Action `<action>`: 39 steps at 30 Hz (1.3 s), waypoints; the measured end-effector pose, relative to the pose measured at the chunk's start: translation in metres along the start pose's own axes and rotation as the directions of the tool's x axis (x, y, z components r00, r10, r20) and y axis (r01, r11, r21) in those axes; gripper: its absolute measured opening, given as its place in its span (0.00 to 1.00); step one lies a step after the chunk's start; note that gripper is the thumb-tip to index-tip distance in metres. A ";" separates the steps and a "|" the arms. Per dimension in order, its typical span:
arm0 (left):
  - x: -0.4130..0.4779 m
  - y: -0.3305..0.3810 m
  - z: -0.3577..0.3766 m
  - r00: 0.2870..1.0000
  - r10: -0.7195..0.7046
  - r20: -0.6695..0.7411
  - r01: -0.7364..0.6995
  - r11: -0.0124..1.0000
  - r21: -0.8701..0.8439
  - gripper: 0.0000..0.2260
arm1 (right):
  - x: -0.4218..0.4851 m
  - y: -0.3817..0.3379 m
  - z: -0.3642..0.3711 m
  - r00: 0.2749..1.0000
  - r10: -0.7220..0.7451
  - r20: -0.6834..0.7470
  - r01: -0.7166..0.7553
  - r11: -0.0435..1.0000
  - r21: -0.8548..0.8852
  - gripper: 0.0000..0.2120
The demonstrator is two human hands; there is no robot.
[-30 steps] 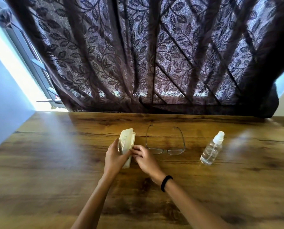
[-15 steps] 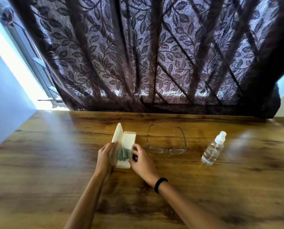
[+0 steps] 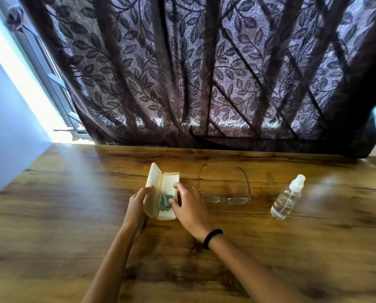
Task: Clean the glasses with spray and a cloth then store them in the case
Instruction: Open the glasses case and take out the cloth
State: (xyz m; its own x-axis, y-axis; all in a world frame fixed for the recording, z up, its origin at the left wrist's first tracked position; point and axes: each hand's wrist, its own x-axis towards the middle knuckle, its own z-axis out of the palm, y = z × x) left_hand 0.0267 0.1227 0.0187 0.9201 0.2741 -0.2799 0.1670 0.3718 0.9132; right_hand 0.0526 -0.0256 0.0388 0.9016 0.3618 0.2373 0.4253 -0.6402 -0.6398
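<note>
A cream glasses case [image 3: 168, 182] lies open on the wooden table [image 3: 73, 215], its lid standing up on the left. A crumpled grey-green cloth [image 3: 164, 202] sits inside it. My left hand [image 3: 136, 204] holds the lid from the outside, thumb at its edge. My right hand [image 3: 188, 204] reaches over the case's right rim; its thumb touches the cloth, and the fingers are spread and slightly bent. Thin-framed glasses [image 3: 225, 196] lie just right of the case, arms unfolded and pointing away from me. A clear spray bottle [image 3: 287, 199] with a white cap stands further right.
A dark leaf-patterned curtain [image 3: 204, 73] hangs along the table's far edge. A pale wall and a bright window strip [image 3: 19, 88] are at the left. A black band circles my right wrist [image 3: 212, 237].
The case went from nearly closed between my hands to lying open with its lid up, showing the cloth. My right hand has moved onto the cloth in the case.
</note>
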 end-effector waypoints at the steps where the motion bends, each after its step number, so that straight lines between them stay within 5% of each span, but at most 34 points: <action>1: 0.000 0.000 0.000 1.000 0.008 0.007 -0.008 1.000 -0.006 0.14 | 0.003 -0.002 0.000 0.999 -0.044 -0.024 0.043 0.998 -0.047 0.15; 15: 0.006 0.002 -0.005 0.997 0.080 -0.015 -0.079 0.995 0.066 0.10 | 0.024 -0.006 0.019 0.994 -0.098 0.040 0.103 0.980 -0.172 0.07; 25: 0.004 0.005 -0.013 0.962 0.265 -0.070 -0.226 0.910 0.347 0.14 | 0.027 -0.009 -0.028 0.989 0.145 0.032 -0.147 0.934 0.326 0.05; 28: 0.009 0.007 -0.018 0.948 0.293 -0.125 -0.209 0.868 0.451 0.18 | 0.025 -0.003 -0.048 0.953 0.284 0.106 -0.294 0.776 0.558 0.05; 33: 0.014 0.009 -0.016 0.940 0.290 -0.179 -0.138 0.804 0.579 0.23 | 0.017 0.008 -0.073 0.871 0.361 0.332 -0.435 0.255 0.864 0.03; 36: 0.013 0.013 -0.011 0.947 0.256 -0.194 -0.082 0.776 0.625 0.24 | 0.012 0.015 -0.083 0.865 0.365 0.344 -0.422 0.158 0.893 0.04; 39: 0.006 0.020 0.000 0.876 0.460 -0.146 -0.187 0.603 0.776 0.22 | 0.008 0.020 -0.091 0.865 0.362 0.348 -0.413 0.118 0.903 0.05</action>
State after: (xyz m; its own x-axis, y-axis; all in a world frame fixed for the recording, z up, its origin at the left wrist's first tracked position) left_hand 0.0360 0.1315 0.0353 0.8307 0.5409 0.1320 0.2031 -0.5150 0.8328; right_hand 0.0755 -0.0974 0.0945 0.9061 0.3166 -0.2808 -0.3936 0.3873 -0.8337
